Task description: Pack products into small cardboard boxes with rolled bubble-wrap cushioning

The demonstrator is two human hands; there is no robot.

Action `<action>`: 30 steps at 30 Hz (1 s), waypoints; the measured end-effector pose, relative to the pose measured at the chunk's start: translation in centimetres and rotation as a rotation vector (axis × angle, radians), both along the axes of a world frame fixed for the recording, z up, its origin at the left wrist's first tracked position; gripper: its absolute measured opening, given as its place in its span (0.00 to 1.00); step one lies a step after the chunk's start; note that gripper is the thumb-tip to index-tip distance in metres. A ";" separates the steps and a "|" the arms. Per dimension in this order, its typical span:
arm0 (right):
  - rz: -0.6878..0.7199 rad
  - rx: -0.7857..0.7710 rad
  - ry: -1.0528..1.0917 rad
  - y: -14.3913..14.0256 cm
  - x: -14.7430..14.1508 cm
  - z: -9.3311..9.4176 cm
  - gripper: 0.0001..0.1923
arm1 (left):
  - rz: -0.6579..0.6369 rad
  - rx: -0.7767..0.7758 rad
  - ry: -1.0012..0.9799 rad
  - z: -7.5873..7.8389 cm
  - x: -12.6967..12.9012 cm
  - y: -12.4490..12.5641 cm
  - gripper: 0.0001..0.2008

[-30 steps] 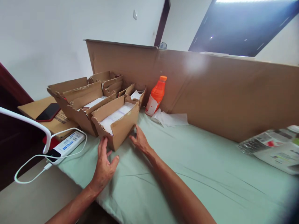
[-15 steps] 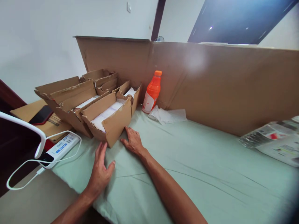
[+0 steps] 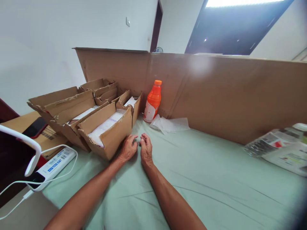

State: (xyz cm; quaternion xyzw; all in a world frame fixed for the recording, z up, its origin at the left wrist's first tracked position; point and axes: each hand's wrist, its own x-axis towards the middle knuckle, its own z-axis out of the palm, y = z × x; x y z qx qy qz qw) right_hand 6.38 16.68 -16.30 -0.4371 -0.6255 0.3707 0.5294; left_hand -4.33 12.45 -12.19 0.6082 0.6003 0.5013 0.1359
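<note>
My left hand (image 3: 129, 147) lies on the green cloth, close against the right side of the front cardboard box (image 3: 117, 134). Its fingers are loosely bent with the thumb apart, and I see nothing in them. Just to its right rests my right hand (image 3: 146, 149), fingers slightly curved, also without anything visible in it. A narrow gap separates the two hands. White padded sheet material (image 3: 107, 126) fills the front box. Behind and left of it stand several more open cardboard boxes (image 3: 69, 102), some with white papers inside.
An orange bottle (image 3: 153, 100) stands by a tall cardboard panel (image 3: 216, 99), with a crumpled clear plastic sheet (image 3: 170, 124) before it. At left lie a white power bank (image 3: 54, 167) with a cable and a dark phone (image 3: 35, 127). Plastic packaging (image 3: 280, 145) lies at far right.
My left hand has moved right and forward, from the front box's near corner to its right side. My right hand has shifted slightly right, away from the box. The view has tilted up a little.
</note>
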 end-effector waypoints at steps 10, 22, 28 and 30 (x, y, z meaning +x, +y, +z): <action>0.065 -0.079 0.039 1.4 -1.0 1.3 0.30 | 0.093 0.012 -0.130 -3.3 -0.2 1.1 0.21; 0.233 -0.028 -0.021 7.9 -6.5 2.1 0.39 | 0.073 0.001 -0.095 -3.1 0.0 1.4 0.22; 0.309 -0.017 -0.018 6.9 -5.0 1.4 0.40 | 0.078 -0.001 -0.031 -3.4 0.0 1.5 0.23; 0.322 -0.011 -0.035 7.1 -5.1 1.6 0.40 | 0.079 0.002 -0.013 -3.4 -0.1 1.4 0.21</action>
